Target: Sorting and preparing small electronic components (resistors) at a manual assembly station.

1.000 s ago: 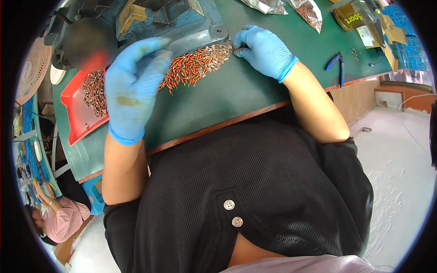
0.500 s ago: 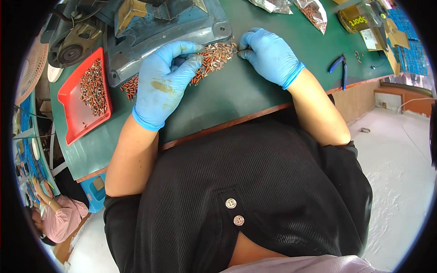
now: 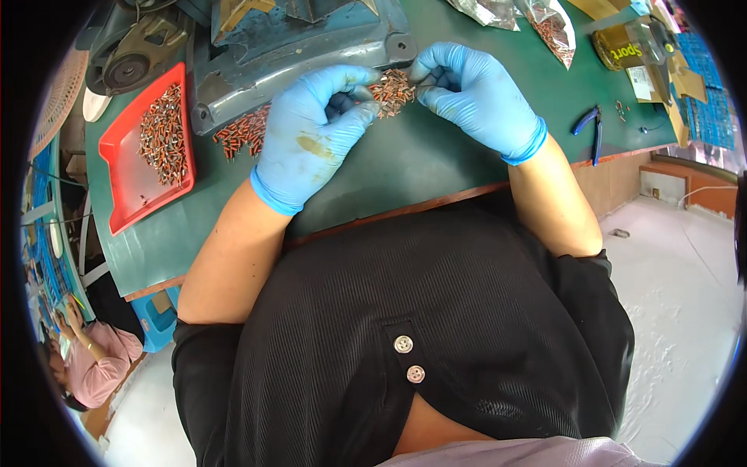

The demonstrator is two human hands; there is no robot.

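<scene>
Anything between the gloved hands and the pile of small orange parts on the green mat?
Nothing visible. Left hand and right hand both sit at the pile of small orange-red parts, fingers touching it. The grey machine base lies just behind the pile, not between.

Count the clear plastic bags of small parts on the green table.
2. Both lie at the table's far edge, right of the grey machine base: one bag cut off by the frame, the other bag just right of it. More may lie out of view.
</scene>
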